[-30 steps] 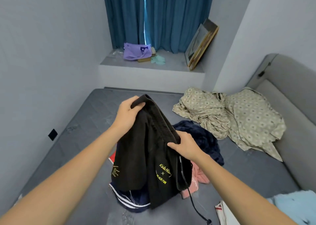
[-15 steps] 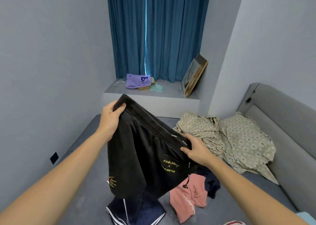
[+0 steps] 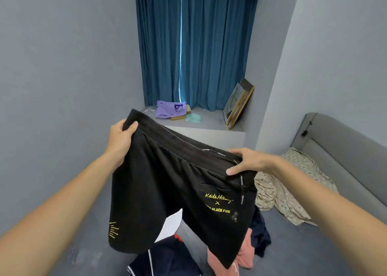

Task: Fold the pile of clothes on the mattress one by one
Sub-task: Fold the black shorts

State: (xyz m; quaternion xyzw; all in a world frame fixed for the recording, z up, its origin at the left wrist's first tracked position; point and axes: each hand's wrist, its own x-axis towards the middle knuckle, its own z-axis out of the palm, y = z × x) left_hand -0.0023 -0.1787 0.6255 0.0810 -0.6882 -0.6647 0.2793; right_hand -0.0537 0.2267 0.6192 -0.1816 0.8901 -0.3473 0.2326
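Below, held black shorts (image 3: 178, 187) hide the clothes pile (image 3: 249, 254).

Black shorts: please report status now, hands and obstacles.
Left hand and right hand grip black shorts at waistband, held up spread. Not folded. Clothes pile lies below.

The shorts (image 3: 167, 183) are matt black cloth with a ribbed waistband and yellow print; at 12 o'clock, the curtain (image 3: 196, 45) is pleated teal cloth.
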